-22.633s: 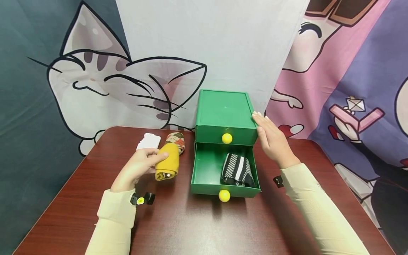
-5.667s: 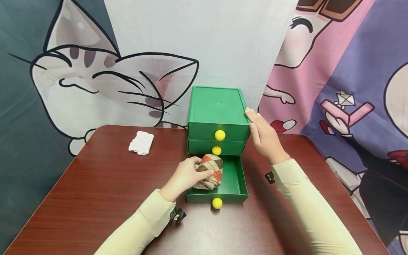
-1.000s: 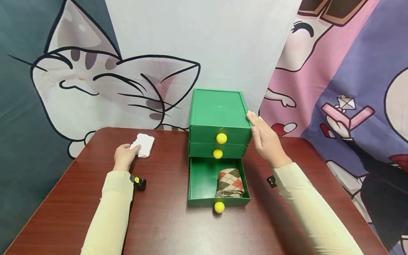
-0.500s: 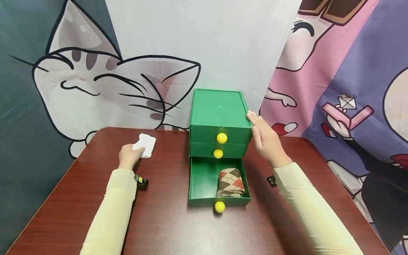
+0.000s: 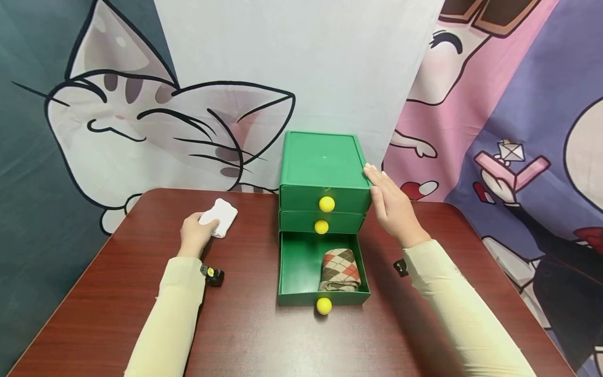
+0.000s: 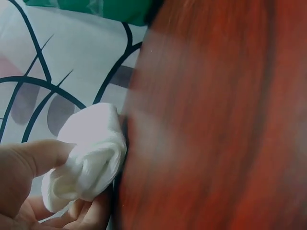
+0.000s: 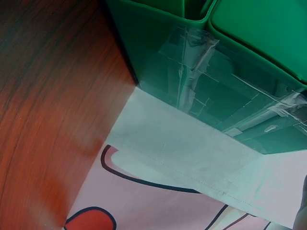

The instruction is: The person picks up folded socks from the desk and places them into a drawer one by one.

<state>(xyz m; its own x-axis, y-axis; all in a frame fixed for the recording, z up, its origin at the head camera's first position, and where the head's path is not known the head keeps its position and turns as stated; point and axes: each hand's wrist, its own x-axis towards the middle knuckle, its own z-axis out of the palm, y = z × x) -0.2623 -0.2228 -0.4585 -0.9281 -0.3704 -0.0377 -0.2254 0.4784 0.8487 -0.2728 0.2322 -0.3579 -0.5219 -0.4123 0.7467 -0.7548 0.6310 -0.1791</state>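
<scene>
My left hand [image 5: 197, 231] pinches a rolled pair of white socks [image 5: 221, 215] between thumb and fingers, at the table's back left. The left wrist view shows the white roll's folded end, with the thumb on one side and fingertips beneath. My right hand [image 5: 393, 208] rests with straight fingers against the right side of the green drawer box [image 5: 325, 159]. Its bottom drawer [image 5: 301, 267] is pulled out. Rolled argyle socks [image 5: 340, 269] in beige, brown and orange lie in that drawer's right half.
The upper drawer [image 5: 301, 198] and the middle drawer [image 5: 299, 221] are pushed in, each with a yellow ball knob. Brown table [image 5: 245, 324] surrounds the box. A printed cloth [image 5: 226, 47] hangs right behind the table's back edge. Clear tape [image 7: 192, 72] runs along the box's side.
Earlier the middle drawer stood pulled out with black-and-white socks inside, and my left hand held a yellow roll. Later it set the argyle socks down; now it carries the white socks rightward.
</scene>
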